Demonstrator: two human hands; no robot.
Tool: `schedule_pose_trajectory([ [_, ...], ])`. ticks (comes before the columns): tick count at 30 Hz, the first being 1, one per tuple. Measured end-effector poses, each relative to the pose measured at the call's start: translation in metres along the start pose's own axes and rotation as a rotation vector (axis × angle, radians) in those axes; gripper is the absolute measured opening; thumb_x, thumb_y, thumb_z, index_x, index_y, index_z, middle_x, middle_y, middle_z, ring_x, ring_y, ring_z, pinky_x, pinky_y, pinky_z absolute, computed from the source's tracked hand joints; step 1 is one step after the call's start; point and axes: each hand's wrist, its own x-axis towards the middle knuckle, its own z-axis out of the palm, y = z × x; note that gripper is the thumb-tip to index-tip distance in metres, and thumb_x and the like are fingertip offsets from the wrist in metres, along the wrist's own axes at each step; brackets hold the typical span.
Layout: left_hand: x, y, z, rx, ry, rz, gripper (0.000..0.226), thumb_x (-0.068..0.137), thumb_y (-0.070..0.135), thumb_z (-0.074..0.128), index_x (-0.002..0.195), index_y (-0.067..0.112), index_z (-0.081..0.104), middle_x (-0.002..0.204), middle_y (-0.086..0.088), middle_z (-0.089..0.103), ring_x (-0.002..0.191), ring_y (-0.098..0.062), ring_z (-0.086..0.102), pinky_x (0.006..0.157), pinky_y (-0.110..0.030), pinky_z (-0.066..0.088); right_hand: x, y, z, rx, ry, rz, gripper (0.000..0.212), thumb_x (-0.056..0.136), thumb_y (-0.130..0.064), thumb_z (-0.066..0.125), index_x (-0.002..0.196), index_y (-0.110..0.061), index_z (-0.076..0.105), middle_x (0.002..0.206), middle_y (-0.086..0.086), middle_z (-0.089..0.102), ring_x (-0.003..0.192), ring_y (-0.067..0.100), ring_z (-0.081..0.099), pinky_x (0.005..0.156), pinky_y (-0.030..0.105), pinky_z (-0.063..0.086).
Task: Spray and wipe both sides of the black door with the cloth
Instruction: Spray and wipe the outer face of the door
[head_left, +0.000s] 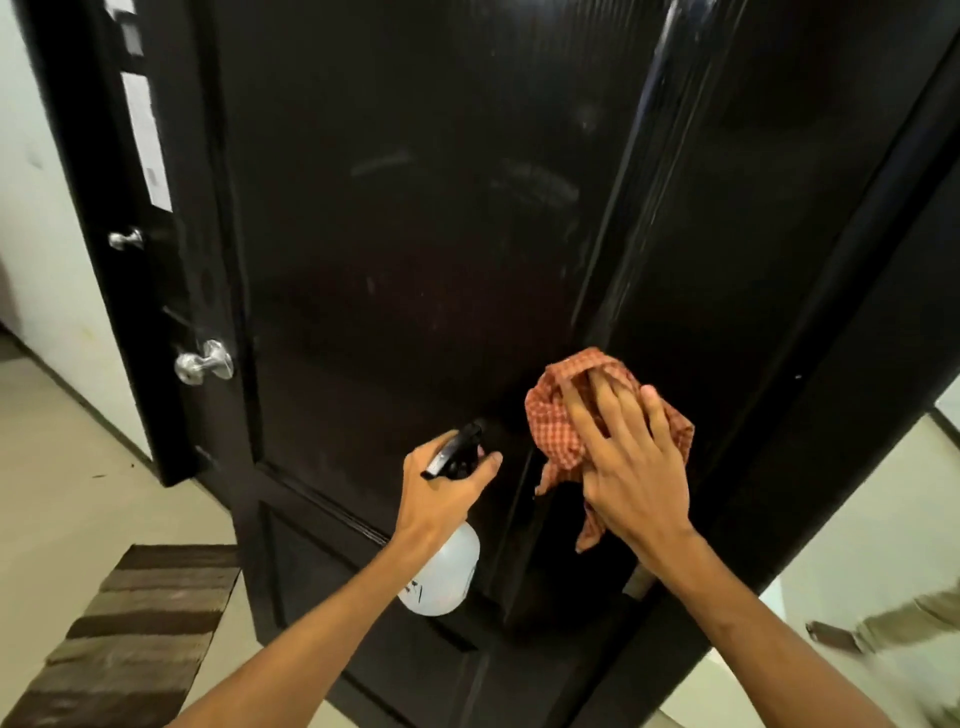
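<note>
The glossy black door (426, 218) fills most of the view, with faint smears on its large panel. My right hand (631, 467) presses an orange checked cloth (556, 410) flat against the door beside a vertical moulding, fingers spread and straight over it. My left hand (441, 493) grips the neck of a white spray bottle (447, 571) with a black trigger head, held just in front of the door's lower panel, nozzle toward the door.
A silver door knob (202, 361) and a smaller silver latch knob (126, 239) sit on the door's left edge. A brown striped mat (135, 623) lies on the pale floor at lower left. A foot in a sandal (883, 629) shows at lower right.
</note>
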Motion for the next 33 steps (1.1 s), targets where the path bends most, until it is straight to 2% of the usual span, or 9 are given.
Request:
schedule_pose_trajectory([
  [3,0.015,0.029,-0.003,-0.040,-0.011,0.072,0.017,0.090,0.014,0.082,0.083,0.006,0.069,0.061,-0.003,0.064,0.042,-0.004,0.051,0.046,-0.017,0.041,0.021,-0.016,-0.003,-0.020,-0.036,0.006,0.073,0.095,-0.034,0.039,0.163,-0.016,0.019,0.166,0.019,0.020,0.154,0.035,0.018,0.127,0.051,0.001],
  [5,0.021,0.049,-0.013,-0.047,0.015,0.119,0.015,0.091,0.014,0.081,0.083,0.006,0.070,0.070,-0.014,0.070,0.042,-0.004,0.053,0.044,-0.018,0.041,0.036,-0.019,-0.010,-0.045,-0.088,-0.169,0.079,0.091,-0.037,0.045,0.163,-0.017,0.019,0.167,0.018,0.018,0.155,0.034,0.018,0.127,0.051,0.002],
  [7,0.032,0.066,-0.019,-0.044,0.034,0.148,0.017,0.090,0.016,0.082,0.083,0.006,0.070,0.073,-0.018,0.071,0.041,-0.004,0.052,0.042,-0.018,0.040,0.071,-0.002,-0.031,-0.072,-0.002,-0.175,0.085,0.085,-0.034,0.054,0.162,-0.018,0.023,0.165,0.018,0.024,0.153,0.035,0.022,0.127,0.051,0.004],
  [12,0.058,0.096,-0.034,-0.038,0.065,0.173,0.019,0.090,0.024,0.082,0.086,0.010,0.071,0.077,-0.020,0.071,0.040,-0.009,0.053,0.038,-0.021,0.040,0.154,0.021,-0.086,-0.027,0.236,0.273,0.088,0.086,-0.026,0.057,0.164,-0.021,0.016,0.166,0.023,0.014,0.155,0.040,0.011,0.127,0.053,-0.001],
  [17,0.085,0.104,-0.069,-0.021,0.151,0.166,0.018,0.088,0.027,0.084,0.088,0.015,0.071,0.080,-0.015,0.070,0.043,-0.008,0.056,0.040,-0.021,0.043,0.168,-0.031,-0.060,-0.078,0.088,-0.082,0.087,0.085,-0.035,0.058,0.163,-0.021,0.022,0.166,0.020,0.021,0.153,0.039,0.017,0.127,0.054,-0.002],
  [21,0.107,0.103,-0.102,0.012,0.163,0.145,0.022,0.087,0.033,0.084,0.091,0.015,0.072,0.089,-0.022,0.072,0.045,-0.011,0.059,0.040,-0.020,0.044,0.219,-0.021,-0.085,-0.081,0.248,0.105,0.086,0.083,-0.034,0.056,0.162,-0.023,0.023,0.165,0.021,0.020,0.153,0.039,0.015,0.126,0.054,-0.001],
  [23,0.125,0.091,-0.128,-0.002,0.206,0.104,0.041,0.079,0.047,0.085,0.100,0.015,0.072,0.099,-0.024,0.069,0.057,-0.017,0.062,0.042,-0.020,0.046,0.246,-0.045,-0.081,-0.068,0.301,0.195,0.086,0.088,-0.030,0.057,0.163,-0.022,0.017,0.166,0.022,0.015,0.154,0.040,0.010,0.126,0.056,-0.002],
  [30,0.157,0.059,-0.200,0.068,0.267,0.068,0.018,0.084,0.029,0.085,0.076,0.022,0.071,0.069,-0.011,0.068,0.046,-0.014,0.055,0.042,-0.029,0.046,0.254,-0.182,0.005,-0.072,0.039,-0.341,0.078,0.089,-0.041,0.062,0.159,-0.018,0.034,0.164,0.019,0.028,0.155,0.036,0.017,0.127,0.054,0.004],
  [33,0.176,0.045,-0.242,0.112,0.269,0.017,0.025,0.080,0.045,0.084,0.089,0.025,0.074,0.088,-0.015,0.070,0.057,-0.016,0.064,0.044,-0.024,0.047,0.304,-0.190,-0.011,-0.079,0.154,-0.208,0.078,0.086,-0.037,0.061,0.158,-0.018,0.036,0.164,0.019,0.029,0.153,0.036,0.021,0.127,0.053,0.005],
])
